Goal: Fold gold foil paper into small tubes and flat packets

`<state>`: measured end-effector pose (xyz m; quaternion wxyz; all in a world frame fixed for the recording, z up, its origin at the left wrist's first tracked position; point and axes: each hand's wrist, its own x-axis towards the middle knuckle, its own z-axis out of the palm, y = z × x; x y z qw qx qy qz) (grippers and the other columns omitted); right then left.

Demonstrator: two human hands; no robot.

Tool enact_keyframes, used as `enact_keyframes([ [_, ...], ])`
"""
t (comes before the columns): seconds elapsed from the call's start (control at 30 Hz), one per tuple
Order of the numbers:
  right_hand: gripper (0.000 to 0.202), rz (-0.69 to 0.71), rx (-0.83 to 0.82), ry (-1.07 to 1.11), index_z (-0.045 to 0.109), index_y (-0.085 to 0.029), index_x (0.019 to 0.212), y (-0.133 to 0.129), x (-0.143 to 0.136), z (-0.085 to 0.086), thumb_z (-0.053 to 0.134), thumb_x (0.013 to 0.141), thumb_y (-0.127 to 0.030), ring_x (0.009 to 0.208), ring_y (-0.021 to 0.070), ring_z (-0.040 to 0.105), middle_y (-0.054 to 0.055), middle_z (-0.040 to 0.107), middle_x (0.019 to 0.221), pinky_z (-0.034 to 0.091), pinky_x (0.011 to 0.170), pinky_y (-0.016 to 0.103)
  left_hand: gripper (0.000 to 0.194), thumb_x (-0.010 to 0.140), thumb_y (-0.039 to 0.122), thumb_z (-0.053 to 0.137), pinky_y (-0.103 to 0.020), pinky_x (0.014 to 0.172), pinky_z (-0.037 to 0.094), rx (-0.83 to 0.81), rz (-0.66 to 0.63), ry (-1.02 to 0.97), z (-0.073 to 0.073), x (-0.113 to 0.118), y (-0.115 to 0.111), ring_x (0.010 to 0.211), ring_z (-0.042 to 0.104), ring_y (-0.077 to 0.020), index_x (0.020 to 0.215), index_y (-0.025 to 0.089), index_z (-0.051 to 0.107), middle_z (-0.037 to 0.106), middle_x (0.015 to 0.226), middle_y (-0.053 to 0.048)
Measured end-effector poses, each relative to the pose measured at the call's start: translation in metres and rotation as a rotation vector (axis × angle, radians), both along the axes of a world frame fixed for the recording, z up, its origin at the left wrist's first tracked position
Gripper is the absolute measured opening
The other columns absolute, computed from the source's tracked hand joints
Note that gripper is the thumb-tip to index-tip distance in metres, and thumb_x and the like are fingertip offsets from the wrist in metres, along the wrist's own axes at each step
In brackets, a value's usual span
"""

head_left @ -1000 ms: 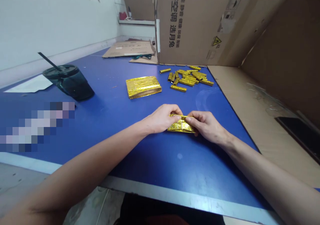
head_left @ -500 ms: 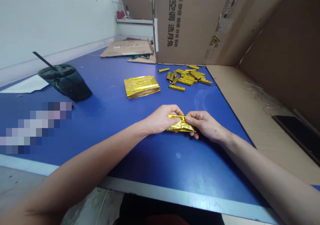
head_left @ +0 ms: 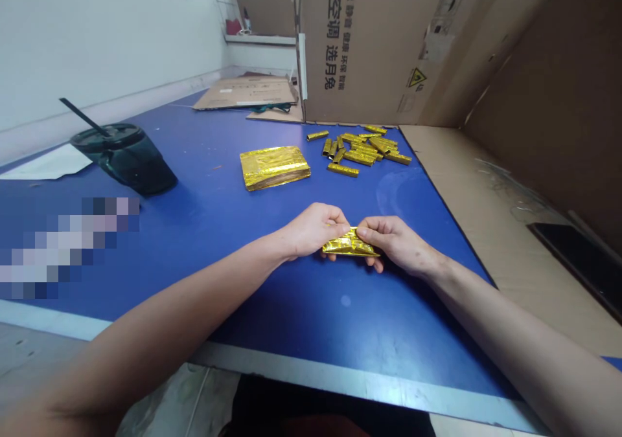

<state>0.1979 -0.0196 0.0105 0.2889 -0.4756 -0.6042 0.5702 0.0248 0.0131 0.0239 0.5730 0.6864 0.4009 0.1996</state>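
Note:
Between my two hands, just above the blue table, is a shiny sheet of gold foil paper (head_left: 350,244), partly folded over along its far edge. My left hand (head_left: 321,228) pinches its left end, thumb on top and fingers beneath. At the other end my right hand (head_left: 394,241) grips it the same way, the thumb near the upper edge. Beyond my hands lies a flat stack of gold foil paper (head_left: 275,166). Several folded gold foil strips (head_left: 362,150) are piled loosely behind and to the right of it.
A dark cup with a straw (head_left: 131,158) stands at the left on the blue table (head_left: 208,210). Flattened cardboard (head_left: 247,92) lies at the back. A large cardboard box (head_left: 369,48) rises behind the strips. At the right, a dark flat object (head_left: 578,268) rests on cardboard.
The far edge of the held foil paper is now folded down more flatly, and my left thumb has shifted up to that edge. Stack and strips stay put.

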Motion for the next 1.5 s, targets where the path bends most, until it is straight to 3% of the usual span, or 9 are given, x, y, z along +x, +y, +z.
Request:
enact_keyframes([
  [0.4,0.027,0.090,-0.005,0.039,0.054,-0.014,0.075,0.004,0.008,0.003,0.051,0.078,-0.041,0.037,0.0064,0.049,-0.002,0.058,0.050,0.037,0.040,0.019,0.009,0.080,0.018,0.044,-0.016,0.034,0.036,0.156,-0.046,0.054,-0.007,-0.001,0.005,0.037,0.049,-0.0061,0.073,0.014,0.049,0.052,0.052,0.003],
  [0.6,0.030,0.051,0.059,-0.039,0.055,-0.014,0.076,0.004,0.006,0.002,0.049,0.079,-0.043,0.038,0.0080,0.049,-0.001,0.057,0.051,0.037,0.041,0.021,0.008,0.079,0.016,0.047,-0.016,0.036,0.038,0.151,-0.066,0.009,-0.006,-0.002,0.007,0.038,0.051,-0.0061,0.073,0.013,0.050,0.053,0.054,0.003],
  [0.7,0.028,-0.090,0.258,-0.055,0.055,-0.015,0.086,0.006,0.008,0.003,0.055,0.075,-0.041,0.052,0.0104,0.054,0.000,0.059,0.063,0.042,0.050,0.024,0.009,0.080,0.014,0.047,-0.016,0.036,0.038,0.097,0.008,-0.020,-0.003,-0.004,0.009,0.038,0.051,-0.0066,0.072,0.012,0.050,0.054,0.052,0.003],
  [0.8,0.031,-0.203,0.510,-0.047,0.054,-0.018,0.091,0.005,0.011,0.009,0.065,0.069,-0.036,0.080,0.0163,0.058,0.004,0.061,0.088,0.046,0.072,0.031,0.012,0.083,0.014,0.045,-0.016,0.034,0.036,0.019,0.108,-0.089,-0.001,-0.005,0.013,0.035,0.051,-0.0075,0.072,0.012,0.049,0.054,0.048,0.002],
  [0.9,0.024,-0.153,0.655,-0.140,0.057,-0.019,0.085,0.002,0.010,0.013,0.067,0.067,-0.031,0.103,0.0216,0.051,0.008,0.057,0.107,0.038,0.089,0.039,0.013,0.083,0.014,0.046,-0.015,0.032,0.035,-0.026,0.145,-0.146,-0.002,-0.006,0.015,0.035,0.052,-0.0081,0.071,0.012,0.048,0.054,0.047,0.002],
  [0.97,0.015,-0.122,0.699,-0.210,0.059,-0.019,0.077,0.000,0.008,0.012,0.065,0.069,-0.029,0.107,0.0224,0.049,0.008,0.056,0.110,0.033,0.094,0.041,0.013,0.083,0.014,0.047,-0.015,0.033,0.035,-0.045,0.136,-0.163,-0.004,-0.005,0.015,0.035,0.052,-0.0084,0.070,0.012,0.048,0.055,0.047,0.001],
  [1.13,0.011,-0.132,0.635,-0.217,0.061,-0.018,0.067,0.003,0.005,0.002,0.061,0.072,-0.027,0.099,0.0205,0.053,0.008,0.059,0.103,0.036,0.089,0.038,0.011,0.084,0.016,0.047,-0.016,0.034,0.037,-0.048,0.117,-0.162,-0.006,-0.002,0.013,0.038,0.055,-0.0096,0.074,0.012,0.048,0.058,0.048,0.000],
  [1.3,0.017,-0.160,0.274,-0.111,0.055,-0.015,0.063,0.005,0.001,-0.002,0.062,0.067,-0.029,0.053,0.0116,0.053,0.001,0.059,0.057,0.042,0.055,0.027,0.008,0.082,0.013,0.045,-0.017,0.039,0.040,0.004,0.125,-0.141,-0.007,0.001,0.009,0.043,0.058,-0.0114,0.074,0.013,0.048,0.059,0.052,-0.001],
  [1.5,0.022,-0.270,0.161,0.070,0.046,-0.017,0.067,0.002,-0.004,-0.004,0.066,0.063,-0.026,0.037,0.0072,0.049,-0.006,0.055,0.050,0.035,0.038,0.020,0.012,0.082,0.023,0.044,-0.018,0.044,0.042,0.349,0.128,-0.011,-0.013,0.001,0.002,0.047,0.058,-0.0093,0.078,0.014,0.050,0.059,0.063,0.000],
])
